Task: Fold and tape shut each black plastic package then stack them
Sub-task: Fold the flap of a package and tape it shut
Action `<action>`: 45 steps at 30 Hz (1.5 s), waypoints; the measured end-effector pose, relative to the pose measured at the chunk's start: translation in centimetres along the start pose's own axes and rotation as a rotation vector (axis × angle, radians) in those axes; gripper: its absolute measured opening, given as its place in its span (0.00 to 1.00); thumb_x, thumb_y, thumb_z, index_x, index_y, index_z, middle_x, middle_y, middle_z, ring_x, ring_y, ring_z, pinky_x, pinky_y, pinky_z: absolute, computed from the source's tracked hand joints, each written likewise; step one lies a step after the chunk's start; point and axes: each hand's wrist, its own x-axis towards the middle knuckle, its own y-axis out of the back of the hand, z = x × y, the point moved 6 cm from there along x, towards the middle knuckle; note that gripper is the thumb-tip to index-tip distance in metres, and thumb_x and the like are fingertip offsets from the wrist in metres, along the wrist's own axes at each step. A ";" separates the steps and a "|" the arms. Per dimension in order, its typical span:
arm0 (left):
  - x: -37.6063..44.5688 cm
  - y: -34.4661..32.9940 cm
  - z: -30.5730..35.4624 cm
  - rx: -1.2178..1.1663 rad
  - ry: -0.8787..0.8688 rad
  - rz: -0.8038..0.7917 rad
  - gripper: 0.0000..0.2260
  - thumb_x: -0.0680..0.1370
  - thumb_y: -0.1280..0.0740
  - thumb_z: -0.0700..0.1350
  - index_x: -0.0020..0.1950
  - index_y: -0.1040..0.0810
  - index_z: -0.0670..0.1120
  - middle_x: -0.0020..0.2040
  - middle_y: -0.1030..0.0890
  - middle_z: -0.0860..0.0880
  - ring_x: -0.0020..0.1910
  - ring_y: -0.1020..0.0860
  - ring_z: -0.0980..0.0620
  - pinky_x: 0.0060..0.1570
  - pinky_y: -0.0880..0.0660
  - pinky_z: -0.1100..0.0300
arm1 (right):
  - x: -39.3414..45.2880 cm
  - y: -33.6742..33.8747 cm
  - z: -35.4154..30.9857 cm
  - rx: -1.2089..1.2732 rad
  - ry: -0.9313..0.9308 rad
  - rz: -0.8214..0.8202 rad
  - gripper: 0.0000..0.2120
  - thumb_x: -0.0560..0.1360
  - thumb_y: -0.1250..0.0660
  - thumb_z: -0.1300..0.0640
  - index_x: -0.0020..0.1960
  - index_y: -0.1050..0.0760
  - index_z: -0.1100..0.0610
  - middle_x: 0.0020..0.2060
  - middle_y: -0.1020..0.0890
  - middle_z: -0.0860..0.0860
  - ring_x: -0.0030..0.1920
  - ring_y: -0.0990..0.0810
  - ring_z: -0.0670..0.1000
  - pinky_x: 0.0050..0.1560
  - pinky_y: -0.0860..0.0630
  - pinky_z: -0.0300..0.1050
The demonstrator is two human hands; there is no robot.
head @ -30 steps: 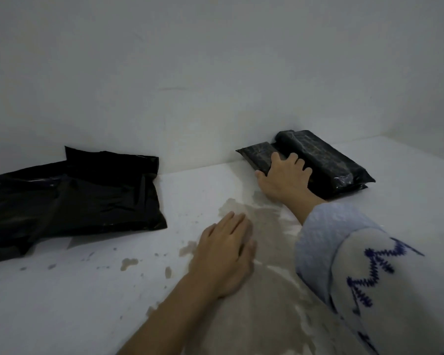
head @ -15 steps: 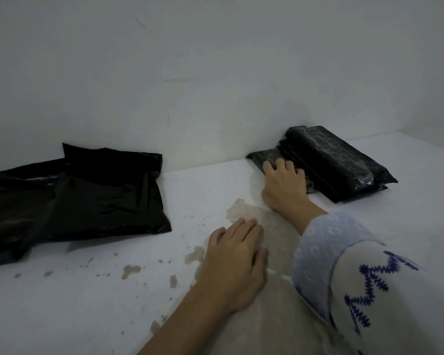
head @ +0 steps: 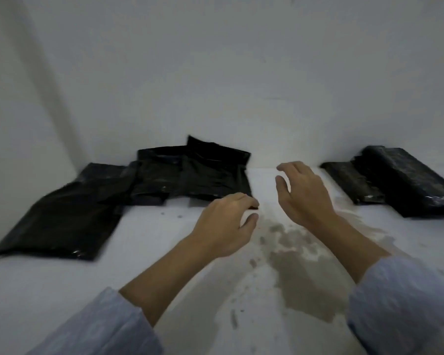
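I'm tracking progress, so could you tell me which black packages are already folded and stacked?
The stacked packages at far right: compact, folded bundles, unlike the flat bags left.

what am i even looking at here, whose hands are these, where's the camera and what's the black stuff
There is no machine here. A person wears one camera on their head, so you look forward and down along their own arms. The left hand reaches toward the near corner of a pile of loose black plastic packages; the picture is blurred, so I cannot tell whether it grips the corner yet. The right hand hovers open above the white surface and holds nothing. At the far right lie folded packages, one leaning on another, against the wall. The grey-brown patch between the arms is a stain on the surface.
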 end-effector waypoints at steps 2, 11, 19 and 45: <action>-2.8 3.5 -2.1 0.007 0.058 0.069 0.13 0.79 0.37 0.45 0.62 0.23 0.45 0.59 0.21 0.50 0.58 0.25 0.51 0.58 0.29 0.56 | -1.4 -0.7 -4.7 0.139 0.024 0.025 0.13 0.74 0.41 0.59 0.51 0.23 0.64 0.46 0.19 0.59 0.45 0.21 0.62 0.44 0.23 0.55; -15.3 14.5 -11.9 -0.004 0.358 0.314 0.08 0.76 0.33 0.42 0.54 0.19 0.46 0.50 0.18 0.52 0.47 0.22 0.57 0.51 0.25 0.63 | -7.9 -5.6 -21.6 0.465 0.063 -0.045 0.08 0.72 0.39 0.63 0.45 0.21 0.62 0.40 0.18 0.54 0.38 0.21 0.54 0.38 0.25 0.43; -20.1 18.4 -21.5 0.033 0.572 0.487 0.09 0.76 0.35 0.37 0.55 0.20 0.42 0.51 0.19 0.46 0.47 0.23 0.52 0.48 0.30 0.64 | -8.3 -12.7 -28.8 0.446 0.047 -0.260 0.11 0.75 0.38 0.59 0.55 0.24 0.61 0.50 0.22 0.55 0.47 0.22 0.54 0.45 0.26 0.44; -17.0 18.7 -22.4 -0.720 0.504 0.772 0.10 0.79 0.38 0.37 0.55 0.27 0.52 0.45 0.25 0.52 0.41 0.23 0.53 0.43 0.23 0.63 | -5.7 -13.4 -22.7 0.967 -0.806 -0.511 0.33 0.71 0.31 0.41 0.69 0.36 0.55 0.61 0.27 0.50 0.58 0.25 0.50 0.58 0.27 0.48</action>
